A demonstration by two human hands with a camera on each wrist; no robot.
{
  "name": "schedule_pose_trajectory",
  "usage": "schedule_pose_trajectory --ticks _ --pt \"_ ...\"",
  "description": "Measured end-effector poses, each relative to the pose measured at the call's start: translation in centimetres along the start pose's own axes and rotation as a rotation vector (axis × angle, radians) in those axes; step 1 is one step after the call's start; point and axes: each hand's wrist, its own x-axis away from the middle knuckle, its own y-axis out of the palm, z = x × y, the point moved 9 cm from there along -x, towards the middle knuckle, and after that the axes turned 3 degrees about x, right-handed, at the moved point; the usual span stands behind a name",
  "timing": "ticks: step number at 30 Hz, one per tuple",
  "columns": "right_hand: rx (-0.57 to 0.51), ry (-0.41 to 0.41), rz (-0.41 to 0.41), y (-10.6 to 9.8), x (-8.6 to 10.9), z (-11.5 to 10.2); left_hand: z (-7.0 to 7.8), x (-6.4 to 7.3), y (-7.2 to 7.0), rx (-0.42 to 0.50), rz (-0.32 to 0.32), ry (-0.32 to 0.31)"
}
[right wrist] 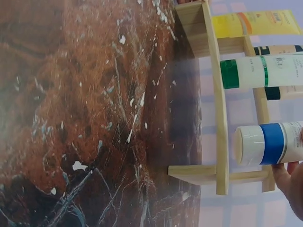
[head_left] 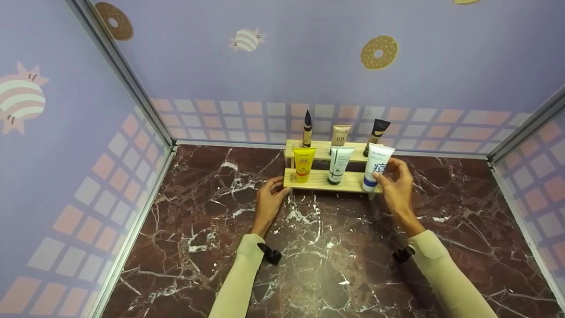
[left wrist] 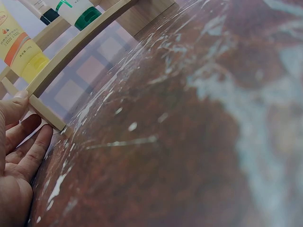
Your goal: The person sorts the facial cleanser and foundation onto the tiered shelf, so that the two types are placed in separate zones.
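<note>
A two-tier wooden rack (head_left: 318, 186) stands on the marbled surface. My right hand (head_left: 398, 185) pinches a white tube (head_left: 378, 163) with a blue band between thumb and fingers. The tube is cap down, its white cap close over the right end of the lower tier in the right wrist view. My left hand (head_left: 270, 198) touches the rack's left end, thumb at the lower board's corner and fingers beside the leg. On that tier stand a yellow tube (head_left: 304, 165) and a pale tube with a green cap (head_left: 340, 165).
On the upper tier stand a dark pointed container (head_left: 307, 130), a beige tube (head_left: 340, 134) and a black-and-gold tube (head_left: 378, 130). Behind the rack rises a purple patterned wall (head_left: 300, 70). Side panels (head_left: 84, 185) border the marbled surface (head_left: 335, 256).
</note>
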Motion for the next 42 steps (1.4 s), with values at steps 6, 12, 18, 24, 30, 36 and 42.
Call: schedule_pose_trajectory --ticks 6,12,18,24,30,36,42 --pt "-0.020 -0.017 0.013 0.3 -0.4 0.3 0.1 0.1 -0.1 0.006 -0.005 0.002" --pt "-0.059 -0.022 0.011 0.7 -0.3 0.3 0.1 0.2 -0.1 0.017 -0.012 0.010" --pt "-0.058 -0.029 0.002 0.7 -0.1 0.6 0.1 0.3 0.0 0.028 -0.013 0.006" --pt "-0.038 -0.048 -0.028 0.6 0.3 0.9 0.0 0.3 -0.1 0.004 -0.017 -0.001" --pt "-0.012 -0.048 -0.076 0.9 0.3 0.9 0.2 0.2 -0.3 -0.040 -0.005 0.001" --pt "0.114 -0.047 -0.069 -0.2 0.3 1.3 0.3 -0.1 -0.1 -0.055 -0.028 -0.007" --pt "0.202 -0.031 -0.137 -1.8 1.1 1.6 0.8 -0.1 -0.8 -0.118 -0.029 0.011"
